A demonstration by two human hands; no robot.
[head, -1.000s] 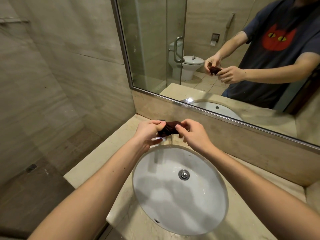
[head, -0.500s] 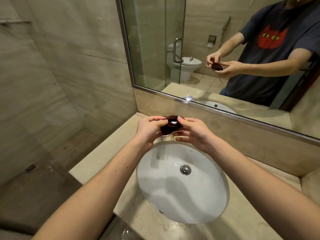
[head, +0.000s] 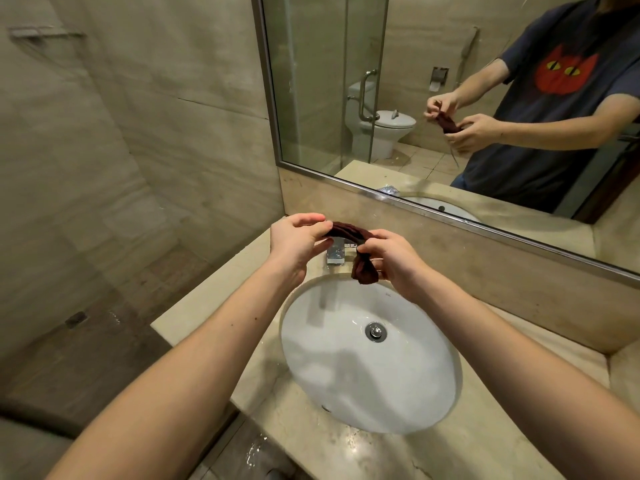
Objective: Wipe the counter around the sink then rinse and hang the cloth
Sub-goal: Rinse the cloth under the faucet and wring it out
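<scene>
Head view showed the white sink set in the wet stone bench, its near edge glistening. Above the sink's far rim, the left hand and right hand each had fingers pinched closed on the dark red cloth, stretched between them, one end dangling. Behind it stood the chrome tap, then the mirror.
</scene>
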